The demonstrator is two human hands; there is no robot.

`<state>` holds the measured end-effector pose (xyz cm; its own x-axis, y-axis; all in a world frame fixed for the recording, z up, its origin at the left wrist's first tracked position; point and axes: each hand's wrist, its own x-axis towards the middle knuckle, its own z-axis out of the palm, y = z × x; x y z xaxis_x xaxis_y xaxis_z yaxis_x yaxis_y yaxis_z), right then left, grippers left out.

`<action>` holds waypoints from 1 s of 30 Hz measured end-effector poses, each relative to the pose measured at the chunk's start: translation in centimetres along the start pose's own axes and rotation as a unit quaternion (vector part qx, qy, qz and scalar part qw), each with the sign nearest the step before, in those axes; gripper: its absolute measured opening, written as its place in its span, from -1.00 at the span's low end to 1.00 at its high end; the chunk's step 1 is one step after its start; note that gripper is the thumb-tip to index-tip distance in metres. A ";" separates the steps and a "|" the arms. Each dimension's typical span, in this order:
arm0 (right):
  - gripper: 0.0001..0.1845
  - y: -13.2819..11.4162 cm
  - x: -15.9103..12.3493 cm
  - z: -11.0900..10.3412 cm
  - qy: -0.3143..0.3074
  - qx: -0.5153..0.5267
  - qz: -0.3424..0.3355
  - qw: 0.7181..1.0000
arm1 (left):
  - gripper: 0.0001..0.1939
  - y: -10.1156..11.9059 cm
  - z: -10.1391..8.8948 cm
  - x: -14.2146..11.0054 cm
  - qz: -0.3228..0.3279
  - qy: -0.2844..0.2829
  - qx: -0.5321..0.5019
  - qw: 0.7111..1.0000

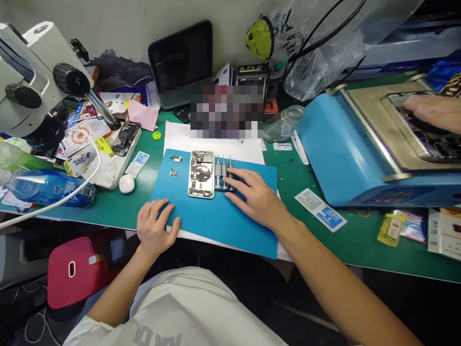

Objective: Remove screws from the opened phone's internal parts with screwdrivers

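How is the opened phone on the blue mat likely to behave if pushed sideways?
The opened phone should slide as one stiff piece, since its frame looks rigid. Lying flat on the blue mat, it seems unlikely to tip. Its inner parts are exposed, so treat it as fragile; pushed toward the screwdrivers beside it, it could bump them.

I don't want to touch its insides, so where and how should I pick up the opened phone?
I'd pinch the outer frame at its two short ends, coming from above. The phone lies flat with its insides facing up, and the screwdrivers crowd its right long edge, leaving the ends freer.
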<state>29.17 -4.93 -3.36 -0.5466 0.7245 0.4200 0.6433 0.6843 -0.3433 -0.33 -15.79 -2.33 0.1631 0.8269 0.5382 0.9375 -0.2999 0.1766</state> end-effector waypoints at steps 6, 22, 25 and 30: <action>-0.62 -0.3 0.5 0.3 -0.027 -0.014 -0.053 0.998 | -0.75 0.0 0.0 -0.1 -0.006 -0.004 0.000 1.000; -0.77 -0.5 0.7 0.3 -0.006 0.078 -0.050 0.996 | -0.69 0.1 0.0 -0.2 -0.032 0.021 0.022 0.999; -0.77 -0.6 0.8 0.1 0.004 0.108 -0.061 0.992 | -0.68 0.2 -0.1 -0.1 -0.035 0.011 0.021 0.999; -0.77 -0.6 0.7 -0.1 0.028 0.179 -0.065 0.981 | -0.68 0.0 0.0 -0.2 -0.032 0.009 0.018 0.999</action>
<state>28.45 -4.86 -2.76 -0.5737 0.6310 0.5222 0.3350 0.7626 -0.5534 -0.36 -15.92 -2.44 0.0973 0.8349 0.5417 0.9563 -0.2293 0.1816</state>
